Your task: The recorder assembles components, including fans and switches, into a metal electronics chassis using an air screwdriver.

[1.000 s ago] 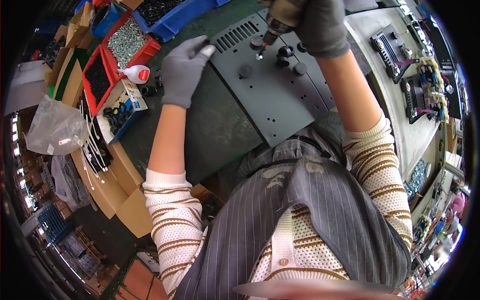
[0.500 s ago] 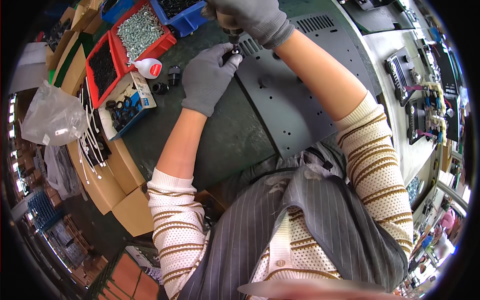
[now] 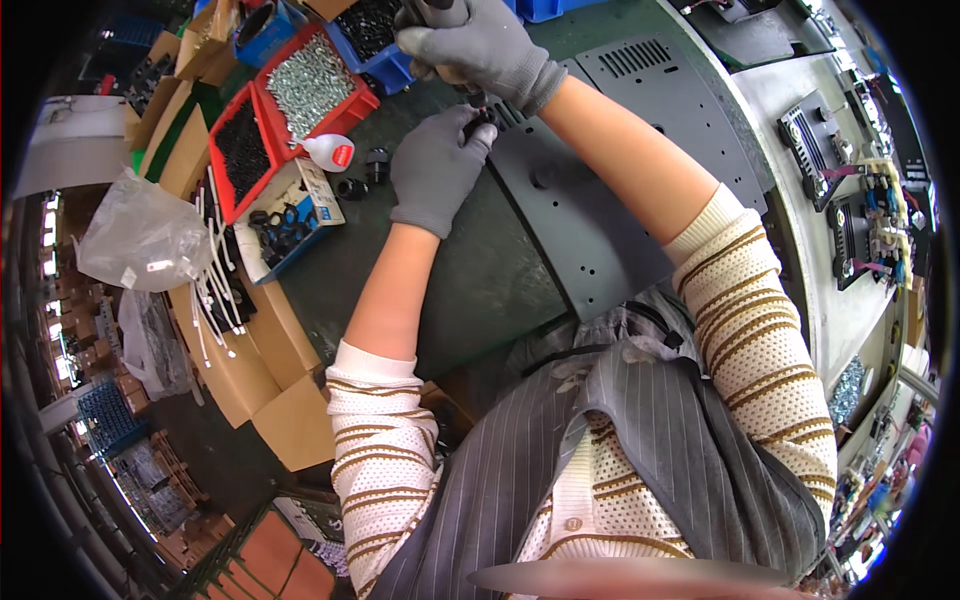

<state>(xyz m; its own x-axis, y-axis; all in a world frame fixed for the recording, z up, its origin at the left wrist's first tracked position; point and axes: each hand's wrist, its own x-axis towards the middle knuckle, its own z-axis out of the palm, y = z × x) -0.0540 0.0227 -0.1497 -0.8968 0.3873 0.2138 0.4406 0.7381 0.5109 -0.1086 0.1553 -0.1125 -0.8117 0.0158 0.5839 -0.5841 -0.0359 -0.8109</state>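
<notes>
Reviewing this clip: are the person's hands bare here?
No, the left hand and the right hand both wear grey gloves.

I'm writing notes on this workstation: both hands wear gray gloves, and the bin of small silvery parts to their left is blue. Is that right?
The colour is wrong: the head view shows a red bin holding the small silvery parts. The rest holds: left hand and right hand wear gray gloves.
</notes>
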